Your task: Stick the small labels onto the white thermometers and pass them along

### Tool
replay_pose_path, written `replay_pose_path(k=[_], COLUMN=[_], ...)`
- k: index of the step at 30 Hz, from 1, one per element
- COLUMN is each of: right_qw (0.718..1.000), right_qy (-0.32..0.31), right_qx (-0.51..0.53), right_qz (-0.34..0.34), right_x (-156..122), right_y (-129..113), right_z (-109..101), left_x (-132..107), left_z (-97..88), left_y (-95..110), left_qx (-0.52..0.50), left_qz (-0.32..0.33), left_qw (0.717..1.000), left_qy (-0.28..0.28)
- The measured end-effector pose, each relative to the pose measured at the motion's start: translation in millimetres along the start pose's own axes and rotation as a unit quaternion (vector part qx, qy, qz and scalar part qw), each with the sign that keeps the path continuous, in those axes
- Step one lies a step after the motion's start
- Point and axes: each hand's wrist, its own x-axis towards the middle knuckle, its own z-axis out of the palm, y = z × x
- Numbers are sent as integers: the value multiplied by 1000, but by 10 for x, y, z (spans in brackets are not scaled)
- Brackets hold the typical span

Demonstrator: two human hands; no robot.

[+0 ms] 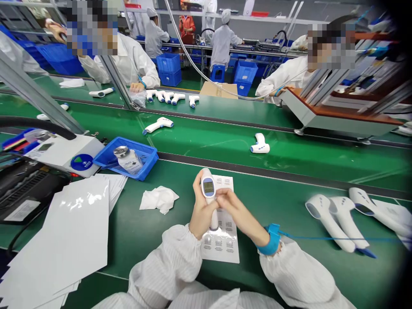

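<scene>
A white infrared thermometer (207, 175) stands upright in my left hand (198, 212), its blue-framed screen facing me and showing dark marks too small to read. My left fingers wrap round its handle. My right hand (236, 210) has its fingers bent together against the thermometer's side, just below the screen; whether anything small is between them is hidden. Beneath both hands lies a sheet of printed labels (225, 253). A crumpled white cloth (159, 199) is to the left. On the right, several white thermometers (333, 221) rest on the green bench.
A blue tray (146, 165) holds a metal-topped bottle (128, 159). Stacked white sheets (77, 227) and a white device (80, 150) stand left. Beyond the bench runs a green conveyor (206, 139) carrying thermometers. Co-workers sit across it. A blue cord (315, 238) trails from my right wristband.
</scene>
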Motion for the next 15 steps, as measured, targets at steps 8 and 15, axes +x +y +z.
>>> replay_pose_path(k=[8, 15], right_qw=[971, 879], right_qy=[46, 301], right_qx=[-235, -362], right_qz=[11, 80], right_x=[778, 1827], right_y=[-18, -276], right_z=[11, -896], left_x=[204, 119], left_z=[-172, -372], left_y=[-110, -113], left_qx=[46, 142], left_qz=[-93, -91], left_qw=[995, 985], left_qy=[-2, -26])
